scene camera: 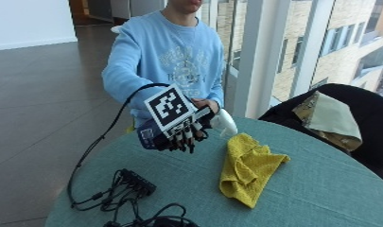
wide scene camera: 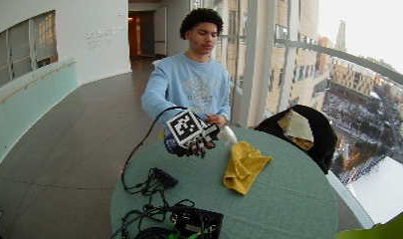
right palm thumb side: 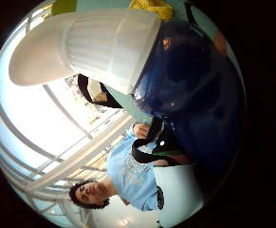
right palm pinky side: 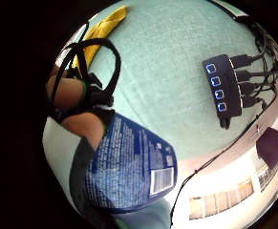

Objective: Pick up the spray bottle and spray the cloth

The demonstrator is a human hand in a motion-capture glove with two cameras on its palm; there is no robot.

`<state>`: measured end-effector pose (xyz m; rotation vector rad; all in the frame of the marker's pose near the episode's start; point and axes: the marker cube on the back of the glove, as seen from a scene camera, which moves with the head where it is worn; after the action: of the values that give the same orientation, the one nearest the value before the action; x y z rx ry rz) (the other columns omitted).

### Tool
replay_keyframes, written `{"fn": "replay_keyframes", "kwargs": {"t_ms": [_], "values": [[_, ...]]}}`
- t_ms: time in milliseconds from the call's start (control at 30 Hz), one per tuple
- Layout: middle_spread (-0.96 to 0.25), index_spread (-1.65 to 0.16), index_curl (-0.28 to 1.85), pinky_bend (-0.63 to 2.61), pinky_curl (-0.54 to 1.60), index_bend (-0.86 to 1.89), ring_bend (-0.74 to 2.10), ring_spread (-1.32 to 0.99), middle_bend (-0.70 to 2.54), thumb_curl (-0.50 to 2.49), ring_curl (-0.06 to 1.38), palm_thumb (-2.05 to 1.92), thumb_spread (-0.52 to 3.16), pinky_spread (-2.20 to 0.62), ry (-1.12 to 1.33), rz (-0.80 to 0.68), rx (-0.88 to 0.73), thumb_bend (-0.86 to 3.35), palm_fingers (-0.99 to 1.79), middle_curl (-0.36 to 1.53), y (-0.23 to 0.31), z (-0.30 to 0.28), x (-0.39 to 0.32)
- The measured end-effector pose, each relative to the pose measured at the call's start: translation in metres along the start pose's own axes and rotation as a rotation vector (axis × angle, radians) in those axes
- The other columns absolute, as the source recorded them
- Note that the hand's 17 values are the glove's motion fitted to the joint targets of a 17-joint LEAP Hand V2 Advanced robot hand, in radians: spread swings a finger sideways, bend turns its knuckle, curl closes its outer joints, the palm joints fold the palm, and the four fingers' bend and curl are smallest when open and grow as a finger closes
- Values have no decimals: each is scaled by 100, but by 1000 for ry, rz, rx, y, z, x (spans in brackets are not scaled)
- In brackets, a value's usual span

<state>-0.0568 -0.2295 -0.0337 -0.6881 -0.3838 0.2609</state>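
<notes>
Above the table (scene camera: 342,189), the gloved right hand (scene camera: 181,130) holds the spray bottle (scene camera: 154,135) in the air, with its fingers (scene camera: 190,138) curled around the blue body. The white spray head (scene camera: 223,124) pokes out past the fingers, toward the yellow cloth (scene camera: 249,169). The cloth lies flat on the table, a little way beyond the fingertips and lower down.

The bottle looks like hard, smooth plastic with a shiny label (right palm pinky side: 129,167), so it may slip a bit in a glove. It is probably not heavy. The best place to hold it looks like the narrow part just under the white head, where a finger can reach the trigger. The cloth looks soft and floppy.

The table has a green, cloth-like top. A black box with blue lights (right palm pinky side: 220,88) and cables (scene camera: 125,189) sit on the near side, away from the cloth. Big windows (wide scene camera: 280,45) stand behind the person.
</notes>
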Motion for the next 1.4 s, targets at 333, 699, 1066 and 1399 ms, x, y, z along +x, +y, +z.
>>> {"fn": "replay_keyframes", "kwargs": {"t_ms": [333,699,1066,1399], "values": [[-6,-18,33,23,37,13,44,5,27,59,39,78,90,17,-19,-68,54,-3,111,46,3,6,-12],[-6,-18,33,23,37,13,44,5,27,58,39,78,91,17,-221,-431,293,-3,111,46,28,14,-84],[-6,-19,34,24,37,13,43,4,26,58,39,79,90,16,-439,-854,515,-2,110,46,34,69,-188],[-7,-19,34,23,37,13,43,3,26,59,39,79,89,16,-470,-967,504,-3,109,46,2,133,-244]]}}
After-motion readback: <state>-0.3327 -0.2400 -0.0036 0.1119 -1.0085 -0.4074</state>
